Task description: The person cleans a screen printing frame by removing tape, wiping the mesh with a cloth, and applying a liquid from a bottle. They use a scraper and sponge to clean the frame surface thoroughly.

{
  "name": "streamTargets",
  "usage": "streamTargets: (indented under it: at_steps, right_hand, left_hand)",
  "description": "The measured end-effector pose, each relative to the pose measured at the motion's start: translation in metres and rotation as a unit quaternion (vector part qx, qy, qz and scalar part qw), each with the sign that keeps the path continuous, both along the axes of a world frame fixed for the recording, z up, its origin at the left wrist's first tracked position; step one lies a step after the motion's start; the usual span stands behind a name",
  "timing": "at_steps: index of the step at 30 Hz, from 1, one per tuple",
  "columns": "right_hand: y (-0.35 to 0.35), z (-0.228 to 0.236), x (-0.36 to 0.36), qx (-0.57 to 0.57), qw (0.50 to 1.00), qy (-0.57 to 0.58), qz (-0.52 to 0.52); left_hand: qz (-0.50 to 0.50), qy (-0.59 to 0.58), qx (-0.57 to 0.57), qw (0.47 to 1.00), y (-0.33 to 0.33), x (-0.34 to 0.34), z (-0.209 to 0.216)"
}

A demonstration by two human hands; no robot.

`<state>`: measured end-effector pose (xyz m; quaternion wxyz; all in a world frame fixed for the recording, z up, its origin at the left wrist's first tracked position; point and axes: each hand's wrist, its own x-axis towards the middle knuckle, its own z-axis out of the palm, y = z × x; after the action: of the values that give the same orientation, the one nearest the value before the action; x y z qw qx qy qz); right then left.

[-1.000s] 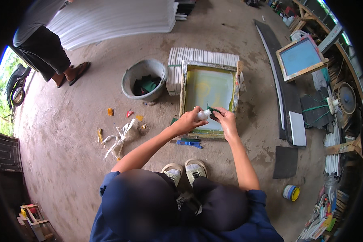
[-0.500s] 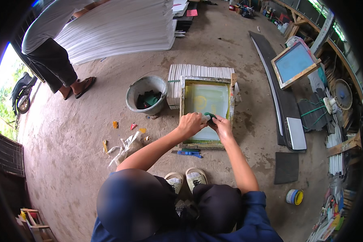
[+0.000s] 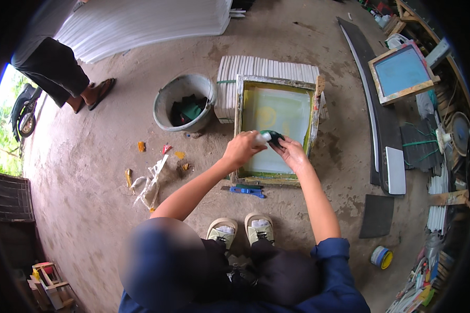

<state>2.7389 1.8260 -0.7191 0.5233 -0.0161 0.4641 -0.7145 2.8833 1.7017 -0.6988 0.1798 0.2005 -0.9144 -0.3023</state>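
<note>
In front of me a wooden screen-printing frame [image 3: 238, 116], its mesh edged yellow-green, leans tilted against a strapped stack of white sheets [image 3: 266, 65]. Above the frame's lower half, my left hand [image 3: 240, 150] is closed around what looks like a small white bottle [image 3: 262, 139], mostly covered by the fingers. The bottle's end meets a dark green cloth [image 3: 274, 137]. That cloth is pinched in the fingers of my right hand [image 3: 293, 155]. Just below the frame, a blue cutter knife [image 3: 248, 192] lies on the floor.
Left of the stack stands a grey bucket [image 3: 162, 112] holding dark rags. A white plastic bag [image 3: 150, 188] and coloured scraps lie nearby. Another person's legs [image 3: 55, 73] show at the upper left. Rightward are a second screen [image 3: 401, 72], a fan [image 3: 459, 134] and a paint can [image 3: 381, 257].
The whole view has shifted a little, with the frame and bucket higher in it. The green cloth is spread more openly, and my right hand's fingers are less bunched around it.
</note>
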Motion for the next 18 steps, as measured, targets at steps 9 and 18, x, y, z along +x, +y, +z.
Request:
streamTargets:
  at_steps: [9, 18]
  right_hand:
    - [-0.025, -0.047, -0.023, 0.08, 0.994, 0.015, 0.07]
    - [-0.027, -0.053, -0.032, 0.064, 0.995, 0.08, -0.013]
  left_hand:
    - [0.223, 0.224, 0.287, 0.904, -0.038, 0.054, -0.105]
    - [0.22, 0.121, 0.305, 0.919, -0.039, 0.079, -0.16]
